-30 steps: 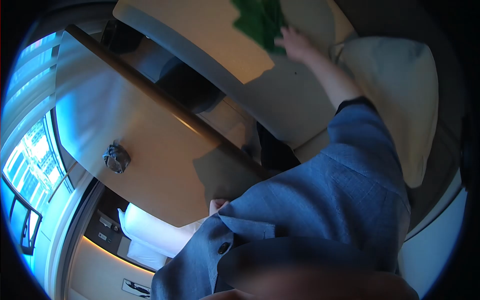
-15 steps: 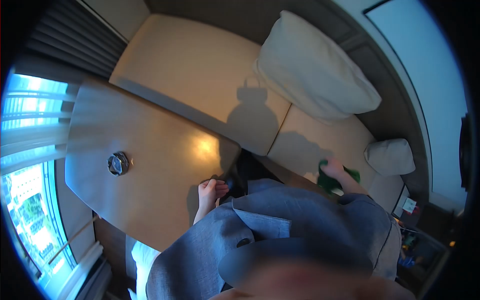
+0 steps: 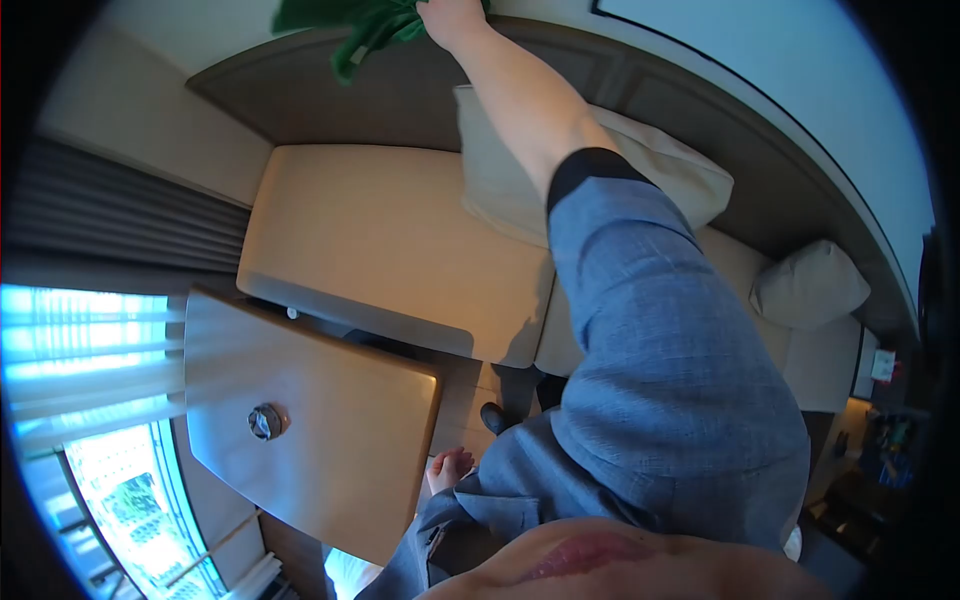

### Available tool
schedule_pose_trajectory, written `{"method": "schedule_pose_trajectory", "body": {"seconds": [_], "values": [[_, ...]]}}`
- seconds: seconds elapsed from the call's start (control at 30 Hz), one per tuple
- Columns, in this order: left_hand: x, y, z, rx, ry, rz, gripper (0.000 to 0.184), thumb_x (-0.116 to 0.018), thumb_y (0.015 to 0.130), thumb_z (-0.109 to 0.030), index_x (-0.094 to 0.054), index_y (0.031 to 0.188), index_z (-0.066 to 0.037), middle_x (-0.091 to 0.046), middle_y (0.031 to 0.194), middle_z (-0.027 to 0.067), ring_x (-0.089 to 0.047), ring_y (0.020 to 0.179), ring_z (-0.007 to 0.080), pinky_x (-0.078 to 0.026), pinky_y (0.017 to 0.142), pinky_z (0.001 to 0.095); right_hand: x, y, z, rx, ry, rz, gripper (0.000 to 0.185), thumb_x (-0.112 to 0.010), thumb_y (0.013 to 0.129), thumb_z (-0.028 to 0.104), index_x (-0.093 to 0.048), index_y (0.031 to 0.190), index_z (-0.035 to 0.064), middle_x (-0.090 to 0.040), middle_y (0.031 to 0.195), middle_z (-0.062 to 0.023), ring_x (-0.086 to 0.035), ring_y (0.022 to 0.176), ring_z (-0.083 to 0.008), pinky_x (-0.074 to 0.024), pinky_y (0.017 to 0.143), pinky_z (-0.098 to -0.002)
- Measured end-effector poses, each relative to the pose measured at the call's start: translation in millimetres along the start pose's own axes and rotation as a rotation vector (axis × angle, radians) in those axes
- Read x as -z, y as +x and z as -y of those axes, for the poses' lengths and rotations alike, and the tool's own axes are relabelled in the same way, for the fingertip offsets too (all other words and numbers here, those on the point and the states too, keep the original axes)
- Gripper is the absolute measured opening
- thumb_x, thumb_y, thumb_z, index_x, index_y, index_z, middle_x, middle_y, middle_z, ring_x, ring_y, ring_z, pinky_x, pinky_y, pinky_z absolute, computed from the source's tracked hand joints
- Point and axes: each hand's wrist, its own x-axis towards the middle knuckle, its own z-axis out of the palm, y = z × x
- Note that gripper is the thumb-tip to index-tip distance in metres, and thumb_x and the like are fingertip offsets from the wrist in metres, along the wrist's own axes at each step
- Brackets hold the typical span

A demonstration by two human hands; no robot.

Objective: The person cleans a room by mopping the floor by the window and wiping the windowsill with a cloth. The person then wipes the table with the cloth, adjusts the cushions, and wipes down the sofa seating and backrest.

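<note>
A green cloth hangs from my right hand, which is raised at the top of the view with its fingers closed on it, over the sofa's dark back. The cloth spreads out to the left of the hand. Low beside my body, my left hand is near the right edge of the wooden table, its fingers curled and nothing visible in them. A small dark glass ashtray-like object stands on that table.
Behind the table runs a beige sofa with a large pillow and a smaller cushion at the right. A bright window and grey curtain are at the left. My shoe is on the floor between table and sofa.
My right arm has swung up from low over the sofa's right part, carrying the green cloth to the top. My left hand now shows lower, off the table's corner.
</note>
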Motion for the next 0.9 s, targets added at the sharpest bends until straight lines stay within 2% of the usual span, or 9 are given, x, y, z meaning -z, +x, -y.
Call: {"method": "schedule_pose_trajectory", "body": {"seconds": [0.07,0.13,0.3,0.4,0.5,0.57,0.63,0.7,0.9], "values": [[-31.9,-5.5,-13.6,-0.005,0.063,0.035,0.019,-0.054,0.083,-0.013,-0.062,0.092,0.003,-0.065,0.08,0.0144,-0.064,0.071,0.021,-0.052,0.066,0.031,-26.5,-25.7,-50.0,-0.138,0.138,-0.031,0.019,-0.05,0.078,0.015,-0.06,0.089,0.0023,-0.056,0.1,-0.0175,-0.053,0.09,-0.0352,-0.0416,0.075,-0.0423],[-62.9,-2.5,-27.0,-0.075,0.189,0.11,0.019,-0.054,0.083,-0.012,-0.061,0.093,0.002,-0.065,0.08,0.0135,-0.064,0.071,0.0203,-0.051,0.067,0.0294,-8.3,-86.4,-90.1,0.106,-0.315,-0.079,0.042,-0.058,0.07,0.01,-0.059,0.11,0.0205,-0.051,0.103,-0.0072,-0.047,0.103,-0.0239,-0.0401,0.071,-0.0419],[-126.8,23.8,-50.6,-0.119,0.233,0.25,0.018,-0.051,0.086,-0.012,-0.061,0.094,0.001,-0.065,0.08,0.0119,-0.063,0.072,0.0185,-0.049,0.066,0.0267,58.7,-253.4,-286.6,-0.04,-0.28,-0.01,0.057,-0.067,0.063,0.017,-0.053,0.118,0.0236,-0.05,0.114,-0.0055,-0.045,0.108,-0.0224,-0.0378,0.077,-0.042],[-167.1,26.5,-68.3,-0.149,0.376,0.337,0.018,-0.051,0.086,-0.012,-0.061,0.094,0.001,-0.065,0.08,0.0111,-0.063,0.072,0.017,-0.048,0.065,0.0259,123.9,-368.2,-420.7,-0.302,-0.472,0.191,0.063,-0.069,0.058,0.016,-0.05,0.118,0.0243,-0.048,0.119,-0.0062,-0.043,0.113,-0.023,-0.0386,0.08,-0.0421],[-198.5,28.1,-67.9,-0.122,0.48,0.417,0.019,-0.051,0.086,-0.012,-0.061,0.093,0.002,-0.065,0.079,0.0103,-0.061,0.071,0.015,-0.047,0.064,0.0251,176.0,-474.1,-525.7,-0.639,-0.811,0.348,0.037,-0.05,0.077,0.012,-0.054,0.113,0.0214,-0.047,0.123,-0.0091,-0.046,0.115,-0.0258,-0.0437,0.081,-0.0478],[-217.6,25.5,-63.6,-0.165,0.548,0.497,0.018,-0.051,0.085,-0.011,-0.061,0.093,0.003,-0.064,0.079,0.01,-0.061,0.072,0.0146,-0.046,0.065,0.0253,220.2,-513.9,-568.8,-1.152,-0.799,0.59,0.033,-0.04,0.086,0.024,-0.056,0.112,0.0124,-0.055,0.115,-0.012,-0.056,0.102,-0.0303,-0.0466,0.078,-0.047],[-237.0,11.8,-69.8,-0.204,0.68,0.546,0.018,-0.051,0.085,-0.01,-0.061,0.093,0.003,-0.064,0.08,0.0096,-0.06,0.075,0.015,-0.046,0.067,0.0254,247.7,-560.6,-567.4,-1.405,-0.318,0.58,0.041,-0.041,0.084,0.031,-0.054,0.116,0.0079,-0.059,0.111,-0.0141,-0.057,0.099,-0.0329,-0.0471,0.078,-0.0411],[-239.4,14.2,-57.1,-0.133,0.665,0.505,0.018,-0.051,0.085,-0.009,-0.061,0.094,0.002,-0.064,0.081,0.0092,-0.061,0.074,0.015,-0.046,0.067,0.0252,220.0,-646.6,-559.0,-1.246,-0.462,0.578,0.045,-0.047,0.08,0.029,-0.052,0.118,0.0042,-0.061,0.107,-0.0158,-0.059,0.095,-0.0303,-0.0467,0.078,-0.0349],[-243.3,15.1,-44.0,-0.033,0.823,0.477,0.018,-0.049,0.085,-0.008,-0.061,0.096,0.001,-0.064,0.084,0.0089,-0.061,0.077,0.0148,-0.046,0.069,0.0255,124.5,-739.0,-422.3,-1.846,0.684,0.013,0.041,-0.054,0.075,0.012,-0.054,0.114,0.0007,-0.061,0.103,-0.0169,-0.057,0.096,-0.0252,-0.0432,0.083,-0.0309]]}}
